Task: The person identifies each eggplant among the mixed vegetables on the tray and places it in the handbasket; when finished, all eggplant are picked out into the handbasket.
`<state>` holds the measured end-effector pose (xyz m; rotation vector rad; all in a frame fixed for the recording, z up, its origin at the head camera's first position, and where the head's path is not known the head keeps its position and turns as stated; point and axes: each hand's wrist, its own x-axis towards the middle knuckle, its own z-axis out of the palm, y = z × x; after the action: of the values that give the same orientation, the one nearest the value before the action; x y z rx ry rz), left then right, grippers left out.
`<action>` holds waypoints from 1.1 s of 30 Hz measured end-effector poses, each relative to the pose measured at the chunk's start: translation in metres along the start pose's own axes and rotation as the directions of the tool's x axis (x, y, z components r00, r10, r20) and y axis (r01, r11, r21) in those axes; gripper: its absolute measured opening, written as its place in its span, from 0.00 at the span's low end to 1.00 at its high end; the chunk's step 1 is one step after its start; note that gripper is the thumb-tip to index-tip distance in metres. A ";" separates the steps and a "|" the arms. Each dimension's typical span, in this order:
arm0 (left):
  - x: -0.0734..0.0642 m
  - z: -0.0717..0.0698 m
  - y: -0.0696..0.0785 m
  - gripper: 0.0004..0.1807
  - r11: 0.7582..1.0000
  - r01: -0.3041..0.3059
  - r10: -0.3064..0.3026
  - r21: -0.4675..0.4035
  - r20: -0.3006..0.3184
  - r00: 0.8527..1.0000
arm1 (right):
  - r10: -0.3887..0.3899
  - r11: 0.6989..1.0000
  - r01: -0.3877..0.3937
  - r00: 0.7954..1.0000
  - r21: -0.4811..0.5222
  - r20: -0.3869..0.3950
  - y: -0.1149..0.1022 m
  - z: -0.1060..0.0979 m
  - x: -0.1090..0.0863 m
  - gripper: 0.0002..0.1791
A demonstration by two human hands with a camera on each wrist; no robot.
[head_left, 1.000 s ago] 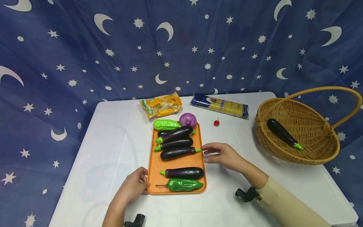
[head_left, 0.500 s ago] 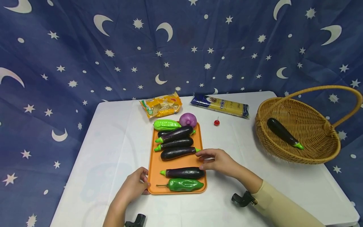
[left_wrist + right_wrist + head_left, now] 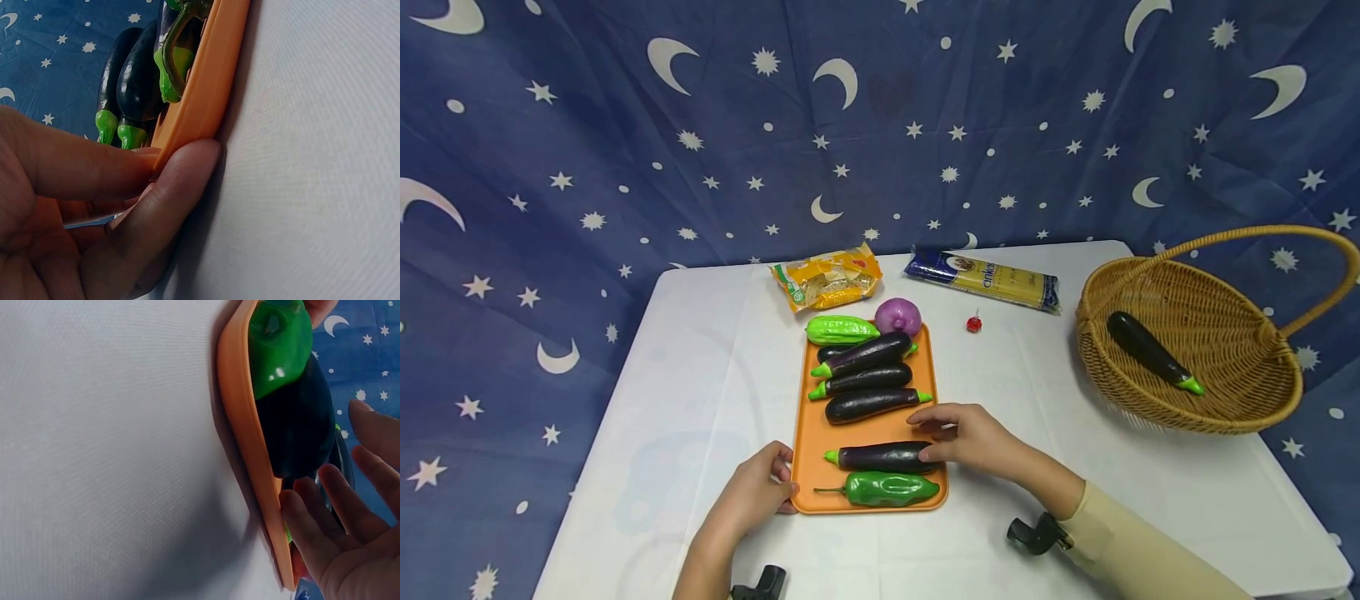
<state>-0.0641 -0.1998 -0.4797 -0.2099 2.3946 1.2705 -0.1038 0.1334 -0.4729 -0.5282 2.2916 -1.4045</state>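
Observation:
My left hand pinches the near left corner of an orange tray, thumb and finger meeting over its rim in the left wrist view. My right hand hovers at the tray's right side, fingers apart, around the blunt end of an eggplant. In the right wrist view the fingers are spread near that eggplant, not closed on it. A green pepper lies in front of it. Farther back on the tray are several more eggplants, a light green ridged vegetable and a purple onion.
At the right stands a wicker basket with a tall handle and one eggplant inside. Behind the tray lie a yellow food packet and a long pasta packet. A small red object sits between tray and basket.
My right hand has moved left and toward me, from beside the tray's edge to over it, by the near eggplant's blunt end. The left hand keeps its place on the tray corner.

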 end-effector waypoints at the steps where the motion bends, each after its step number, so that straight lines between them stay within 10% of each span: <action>1: 0.000 0.000 0.000 0.18 1.000 -0.001 0.001 0.001 0.000 1.000 | -0.009 1.000 0.009 1.000 -0.025 0.001 0.000 0.000 0.000 0.25; 17: -0.001 -0.001 0.000 0.18 1.000 0.004 -0.004 -0.002 0.004 1.000 | -0.069 0.944 0.098 0.992 -0.315 0.104 -0.007 0.007 0.004 0.24; 33: 0.000 -0.001 0.001 0.18 1.000 0.007 -0.007 -0.002 0.004 1.000 | -0.041 0.924 0.092 0.989 -0.371 0.143 -0.009 0.012 0.006 0.22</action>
<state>-0.0643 -0.1998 -0.4786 -0.2160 2.3874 1.2689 -0.1021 0.1174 -0.4702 -0.7964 2.4608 -0.9200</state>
